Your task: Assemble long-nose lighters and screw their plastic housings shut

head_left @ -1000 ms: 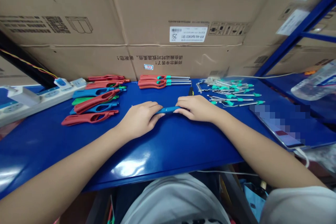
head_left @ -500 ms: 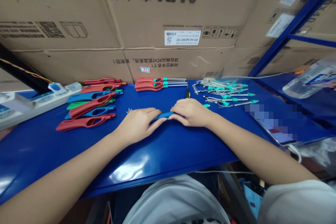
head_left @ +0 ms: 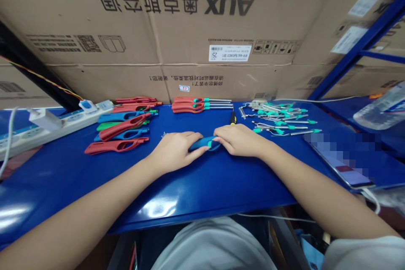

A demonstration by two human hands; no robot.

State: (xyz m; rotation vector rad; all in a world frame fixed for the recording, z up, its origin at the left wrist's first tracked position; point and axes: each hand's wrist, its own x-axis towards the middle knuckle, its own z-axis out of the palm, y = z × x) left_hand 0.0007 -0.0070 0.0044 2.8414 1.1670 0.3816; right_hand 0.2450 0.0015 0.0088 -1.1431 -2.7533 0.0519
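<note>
Between my two hands, over the blue table [head_left: 190, 190], is a blue lighter handle [head_left: 201, 142] with a teal piece showing near its right end. My left hand [head_left: 175, 149] wraps round the left part of it. My right hand [head_left: 238, 140] pinches its right end; the fingers hide that tip. Just behind my right hand lies a black and yellow screwdriver [head_left: 233, 118]. Several red lighters with metal tubes [head_left: 190, 105] lie behind my hands. To the left is a row of red, blue and green lighter handles [head_left: 115, 146]. Small metal pieces [head_left: 164, 135] lie beside my left hand.
Metal tubes with teal parts and wires [head_left: 281, 116] lie in a pile at the right. A phone [head_left: 344, 168] with a cable, a plastic bottle [head_left: 379, 112] and a white power strip [head_left: 69, 120] flank the work area. A large cardboard box [head_left: 177, 29] stands behind.
The blue handle has turned in my hands, so more of it and its teal piece now show. Both hands still hold it. The camera view has shifted slightly.
</note>
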